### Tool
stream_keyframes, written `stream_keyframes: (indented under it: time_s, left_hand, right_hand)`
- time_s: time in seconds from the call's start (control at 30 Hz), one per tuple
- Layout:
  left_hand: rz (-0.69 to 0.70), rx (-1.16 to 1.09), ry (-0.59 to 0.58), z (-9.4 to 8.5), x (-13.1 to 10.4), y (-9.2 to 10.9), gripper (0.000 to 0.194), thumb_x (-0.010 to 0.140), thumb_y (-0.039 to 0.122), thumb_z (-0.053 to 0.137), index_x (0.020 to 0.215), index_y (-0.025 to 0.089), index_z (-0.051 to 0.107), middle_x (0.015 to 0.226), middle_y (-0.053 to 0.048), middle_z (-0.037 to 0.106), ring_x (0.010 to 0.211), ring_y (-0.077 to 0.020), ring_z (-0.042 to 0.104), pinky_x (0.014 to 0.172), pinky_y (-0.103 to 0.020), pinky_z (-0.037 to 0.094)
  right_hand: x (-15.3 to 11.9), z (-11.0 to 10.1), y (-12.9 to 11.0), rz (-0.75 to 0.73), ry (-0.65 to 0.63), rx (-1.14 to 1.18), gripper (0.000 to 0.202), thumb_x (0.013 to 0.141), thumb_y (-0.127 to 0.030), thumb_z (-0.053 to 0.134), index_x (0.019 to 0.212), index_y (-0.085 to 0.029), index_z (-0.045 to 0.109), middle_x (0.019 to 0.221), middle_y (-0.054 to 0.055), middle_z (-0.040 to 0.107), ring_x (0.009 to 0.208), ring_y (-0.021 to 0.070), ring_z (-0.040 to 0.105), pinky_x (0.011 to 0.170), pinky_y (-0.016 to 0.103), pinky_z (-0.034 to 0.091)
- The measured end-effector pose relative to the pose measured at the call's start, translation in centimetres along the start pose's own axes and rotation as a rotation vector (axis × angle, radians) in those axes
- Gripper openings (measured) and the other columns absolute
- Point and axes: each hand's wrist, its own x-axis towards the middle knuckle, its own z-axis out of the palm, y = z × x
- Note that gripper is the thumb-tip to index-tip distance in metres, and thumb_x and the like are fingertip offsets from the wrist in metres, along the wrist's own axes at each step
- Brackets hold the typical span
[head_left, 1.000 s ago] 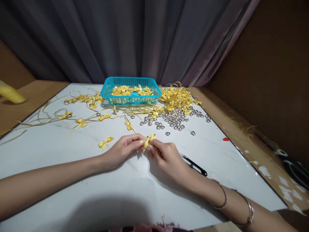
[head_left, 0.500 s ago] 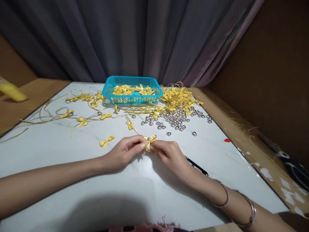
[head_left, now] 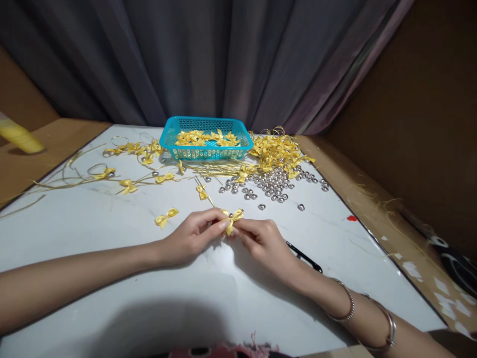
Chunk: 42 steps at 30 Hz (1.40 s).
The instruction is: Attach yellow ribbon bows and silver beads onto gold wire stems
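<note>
A small yellow bow is up in front of the person, just over the white worktop. The left hand pinches its left side, with the thumb on the near face. The right hand comes in from the other side, and its fingers meet the bow's right edge. Their tips are partly hidden, so I cannot tell if they grip it too or only touch it. Two hands on so small a thing probably help to stop it from twisting.

A loose bow lies near the left hand. Silver beads and gold cords lie past the hands, maybe there to be easy to reach. The blue basket has more bows in it, and its walls likely stop them from sliding about. A black tool lies beside the right wrist.
</note>
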Motion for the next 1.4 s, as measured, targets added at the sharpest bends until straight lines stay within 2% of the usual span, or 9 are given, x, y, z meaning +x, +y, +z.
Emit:
stream_keyframes:
  time_s: [0.1,0.37,0.47,0.57,0.67,1.07,1.3,1.4]
  left_hand:
    - [-0.024,-0.036,0.007,-0.2,0.1,0.1,0.023,0.092,0.027,0.040,0.078,0.016,0.054,0.075,-0.001,0.055,0.072,-0.0131,0.051,0.067,-0.024,0.040]
    - [-0.051,-0.034,0.036,-0.3,0.1,0.2,0.024,0.091,0.028,0.041,0.075,0.016,0.054,0.072,-0.001,0.053,0.069,-0.0129,0.048,0.065,-0.025,0.040]
    - [-0.048,-0.030,0.066,-0.3,0.2,0.2,0.023,0.090,0.029,0.042,0.075,0.016,0.054,0.072,-0.001,0.052,0.070,-0.0131,0.048,0.066,-0.025,0.040]
    - [-0.044,-0.012,0.070,-0.3,0.2,0.2,0.023,0.090,0.029,0.042,0.074,0.016,0.053,0.072,-0.001,0.052,0.071,-0.0136,0.048,0.067,-0.026,0.040]
    - [-0.023,0.024,0.053,-0.3,0.2,0.0,0.023,0.091,0.029,0.041,0.074,0.016,0.051,0.071,0.000,0.050,0.070,-0.0132,0.046,0.066,-0.025,0.038]
    - [0.055,0.153,0.045,-0.3,0.2,-0.1,0.024,0.092,0.027,0.039,0.073,0.015,0.049,0.072,0.000,0.047,0.069,-0.0126,0.044,0.065,-0.026,0.035]
    - [-0.066,-0.010,0.001,-0.4,0.3,0.4,0.026,0.091,0.031,0.040,0.072,0.016,0.048,0.069,0.001,0.046,0.065,-0.0124,0.041,0.061,-0.026,0.034]
    - [-0.090,-0.058,0.013,-0.3,0.4,0.4,0.025,0.090,0.031,0.041,0.072,0.016,0.049,0.069,0.001,0.047,0.065,-0.0123,0.041,0.062,-0.026,0.034]
  right_hand:
    - [0.0,0.0,-0.2,-0.006,0.027,0.025,0.020,0.087,-0.014,0.046,0.077,-0.015,0.063,0.067,0.000,0.064,0.058,0.0096,0.054,0.056,0.020,0.036]
    - [0.1,-0.2,0.1,-0.023,0.010,0.001,0.019,0.089,-0.018,0.047,0.084,-0.015,0.066,0.068,0.001,0.066,0.054,0.0091,0.051,0.053,0.021,0.035]
    - [0.0,-0.3,0.1,-0.025,-0.034,-0.035,0.024,0.090,-0.021,0.045,0.075,-0.015,0.062,0.062,0.000,0.061,0.051,0.0085,0.047,0.051,0.021,0.032]
    - [-0.2,-0.2,0.0,-0.059,-0.055,-0.049,0.030,0.090,-0.021,0.044,0.062,-0.015,0.053,0.051,-0.004,0.047,0.046,0.0069,0.040,0.049,0.021,0.029]
    - [-0.4,0.0,-0.3,-0.083,-0.055,-0.026,0.032,0.090,-0.020,0.042,0.059,-0.016,0.046,0.048,-0.006,0.039,0.043,0.0060,0.036,0.048,0.021,0.028]
    - [-0.6,0.8,-0.5,-0.050,-0.040,-0.022,0.033,0.091,-0.023,0.039,0.058,-0.017,0.044,0.047,-0.005,0.040,0.043,0.0067,0.038,0.050,0.022,0.029]
    - [-0.5,0.4,-0.4,-0.071,-0.017,-0.073,0.032,0.091,-0.022,0.038,0.060,-0.017,0.044,0.049,-0.005,0.041,0.042,0.0066,0.038,0.049,0.022,0.028]
    - [-0.4,-0.1,-0.4,-0.071,-0.055,-0.113,0.028,0.090,-0.022,0.040,0.064,-0.017,0.049,0.049,-0.005,0.041,0.042,0.0064,0.037,0.048,0.022,0.027]
